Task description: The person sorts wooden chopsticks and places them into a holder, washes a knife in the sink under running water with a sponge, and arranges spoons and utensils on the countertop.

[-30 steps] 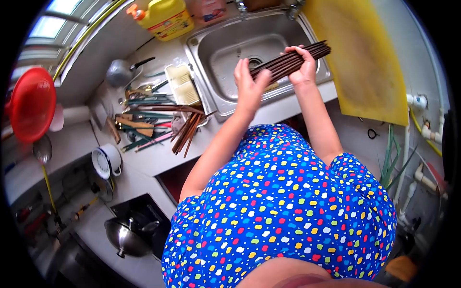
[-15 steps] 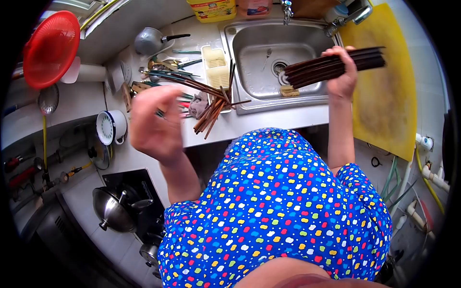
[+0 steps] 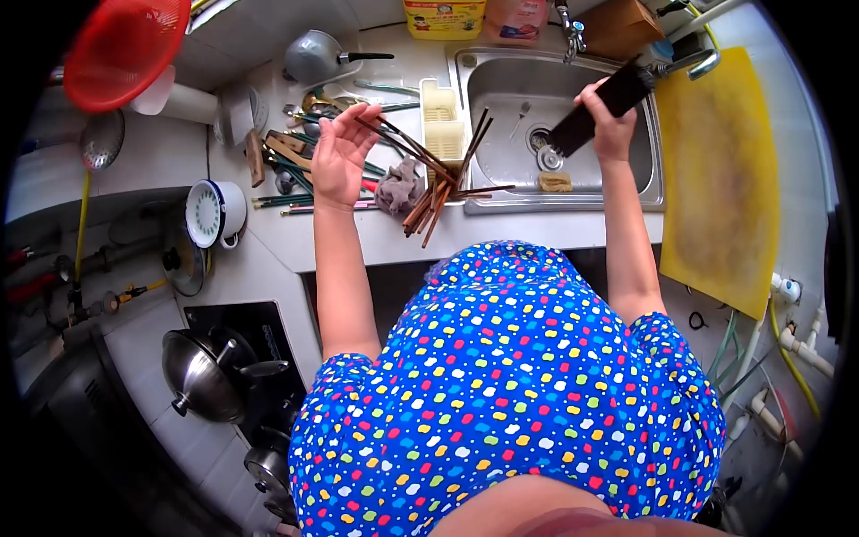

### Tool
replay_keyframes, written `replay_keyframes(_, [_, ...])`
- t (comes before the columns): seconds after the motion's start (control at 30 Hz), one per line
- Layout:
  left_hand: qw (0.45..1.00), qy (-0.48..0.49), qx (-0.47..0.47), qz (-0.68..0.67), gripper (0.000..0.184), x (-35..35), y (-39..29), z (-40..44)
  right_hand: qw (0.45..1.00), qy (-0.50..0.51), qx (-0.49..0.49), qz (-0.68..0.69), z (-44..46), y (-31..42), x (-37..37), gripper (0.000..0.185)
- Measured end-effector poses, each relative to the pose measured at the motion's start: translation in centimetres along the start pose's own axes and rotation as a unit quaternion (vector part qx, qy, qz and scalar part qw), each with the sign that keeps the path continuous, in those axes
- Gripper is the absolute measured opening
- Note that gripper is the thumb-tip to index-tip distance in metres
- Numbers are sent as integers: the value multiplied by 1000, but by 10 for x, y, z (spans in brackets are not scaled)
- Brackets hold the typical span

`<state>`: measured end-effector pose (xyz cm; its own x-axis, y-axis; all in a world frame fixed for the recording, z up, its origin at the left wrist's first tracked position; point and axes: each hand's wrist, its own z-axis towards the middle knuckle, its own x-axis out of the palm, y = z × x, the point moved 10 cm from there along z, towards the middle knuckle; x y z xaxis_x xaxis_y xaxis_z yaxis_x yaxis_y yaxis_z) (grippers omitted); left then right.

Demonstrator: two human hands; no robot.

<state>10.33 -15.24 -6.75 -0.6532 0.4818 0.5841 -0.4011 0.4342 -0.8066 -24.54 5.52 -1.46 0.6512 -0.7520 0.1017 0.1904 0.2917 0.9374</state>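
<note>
My right hand (image 3: 612, 123) is wrapped round a bundle of dark chopsticks (image 3: 586, 116), held slanting over the sink (image 3: 501, 192). My left hand (image 3: 342, 161) is raised palm up with its fingers apart, beside the tips of loose brown chopsticks (image 3: 440, 192) that lie crossed at the counter's front. A grey cloth (image 3: 399, 186) rests next to those chopsticks. Behind them stands a cream plastic rack (image 3: 443, 139). Spoons and green-handled cutlery (image 3: 295, 170) are spread on the counter to the left. A yellow sponge (image 3: 555, 182) sits in the sink near the drain.
A small pot (image 3: 313, 55) stands at the back left, a yellow jug (image 3: 445, 18) behind the sink. The faucet (image 3: 574, 38) reaches over the sink's rear. A yellow board (image 3: 723, 188) is at the right; a red colander (image 3: 125, 49) hangs upper left, a lidded wok (image 3: 201, 376) lower left.
My left hand left the dark bundle and moved left, its fingers now spread near the loose chopsticks. My right hand kept the bundle and tilted it more steeply. The camera view has shifted.
</note>
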Motion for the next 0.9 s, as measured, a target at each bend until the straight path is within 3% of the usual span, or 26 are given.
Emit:
replay_keyframes(0.1, [989,139,-45,-17,81,45,9,9,991,-2,-133,-4,20,75,6,9])
replay_keyframes(0.2, [973,216,-86,-13,91,80,25,18,929,62,13,364,39,68,13,16])
replay_keyframes(0.27, [952,278,-128,26,101,109,40,19,988,21,39,146,50,13,-11,17])
replay_keyframes(0.3, [942,301,-139,44,103,117,48,20,998,38,15,-39,40,-1,-11,17])
replay_keyframes(0.33, [932,325,-146,62,105,126,54,20,974,54,-11,-221,31,-14,-8,18])
replay_keyframes(0.37, [926,329,-155,103,107,136,57,18,981,100,-11,-167,21,-24,-3,19])
replay_keyframes(0.47, [897,374,-178,153,106,151,72,12,988,24,100,113,0,-27,-2,19])
replay_keyframes(0.6, [850,441,-169,235,106,159,67,-4,998,41,16,-38,-2,14,19,14])
replay_keyframes(0.67, [862,422,-152,237,104,154,59,-19,997,38,-14,68,0,44,25,13])
replay_keyframes(0.73, [901,373,-158,154,101,144,52,-29,976,-3,-7,220,0,71,36,10])
replay_keyframes(0.8, [911,387,-80,115,95,148,40,-36,963,-8,1,270,1,85,53,10])
replay_keyframes(0.9, [918,383,-39,94,92,154,31,-48,961,70,1,266,-5,90,92,23])
